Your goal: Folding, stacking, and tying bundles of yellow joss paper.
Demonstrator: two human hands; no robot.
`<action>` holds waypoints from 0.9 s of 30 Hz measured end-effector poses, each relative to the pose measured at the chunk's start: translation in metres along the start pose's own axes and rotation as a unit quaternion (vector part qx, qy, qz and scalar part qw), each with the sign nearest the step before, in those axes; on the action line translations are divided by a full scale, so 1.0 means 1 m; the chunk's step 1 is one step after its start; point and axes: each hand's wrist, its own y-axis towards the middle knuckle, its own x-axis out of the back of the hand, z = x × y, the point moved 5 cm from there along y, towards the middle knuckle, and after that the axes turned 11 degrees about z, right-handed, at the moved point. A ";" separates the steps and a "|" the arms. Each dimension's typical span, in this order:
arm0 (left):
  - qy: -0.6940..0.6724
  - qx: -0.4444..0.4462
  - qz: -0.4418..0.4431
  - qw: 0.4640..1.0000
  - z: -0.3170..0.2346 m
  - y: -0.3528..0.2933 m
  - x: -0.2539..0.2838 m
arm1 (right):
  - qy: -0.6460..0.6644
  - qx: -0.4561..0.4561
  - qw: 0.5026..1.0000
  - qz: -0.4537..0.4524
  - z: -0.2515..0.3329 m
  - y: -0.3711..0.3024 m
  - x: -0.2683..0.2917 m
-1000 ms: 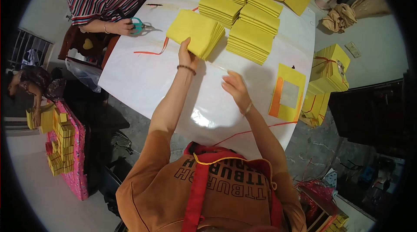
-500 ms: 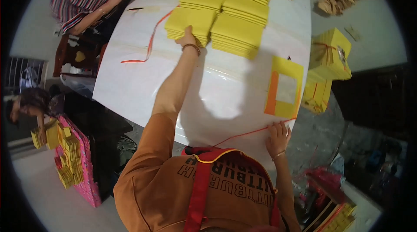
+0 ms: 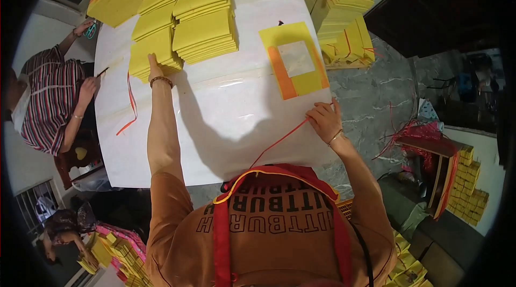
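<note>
Stacks of folded yellow paper point(image 3: 204, 34) stand in two rows on the white-covered table point(image 3: 226, 88). My left hand point(image 3: 157, 71) is at the near edge of the front left stack point(image 3: 148, 53), with the thumb lying on top and the other fingers mostly hidden. It grips that stack. At the table's right edge, my right hand point(image 3: 325, 120) is closed on a thin red strip point(image 3: 279, 139), which runs slantwise down to my red apron point(image 3: 279, 171). Just beyond this hand lies a flat yellow sheet point(image 3: 306, 83) with orange bands and a pale square.
Another red strip point(image 3: 133, 104) lies left of the stacks. A co-worker in a striped top point(image 3: 45, 101) sits at the left edge, holding scissors point(image 3: 90, 30). Tied yellow bundles point(image 3: 346, 45) stand beyond the right edge. Another person point(image 3: 67, 228) handles yellow bundles at lower left.
My view has swung right, so the table and stacks appear further left. My left hand stays at the same stack. My right hand now has the red strip between its fingers, lifted slightly.
</note>
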 end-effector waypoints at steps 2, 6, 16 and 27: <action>0.067 -0.038 -0.069 0.995 -0.022 -0.004 0.045 | 0.116 0.004 0.993 0.026 0.003 0.004 0.003; 0.098 -0.058 -0.059 0.992 0.010 -0.082 0.001 | 0.549 -0.125 0.818 0.121 0.009 -0.009 -0.006; 0.432 0.016 0.466 0.772 0.219 -0.313 -0.095 | 0.951 0.057 0.288 0.098 0.109 0.051 0.021; 0.344 0.090 0.201 0.913 0.126 -0.352 -0.041 | 0.938 0.153 0.295 0.103 0.015 0.139 0.155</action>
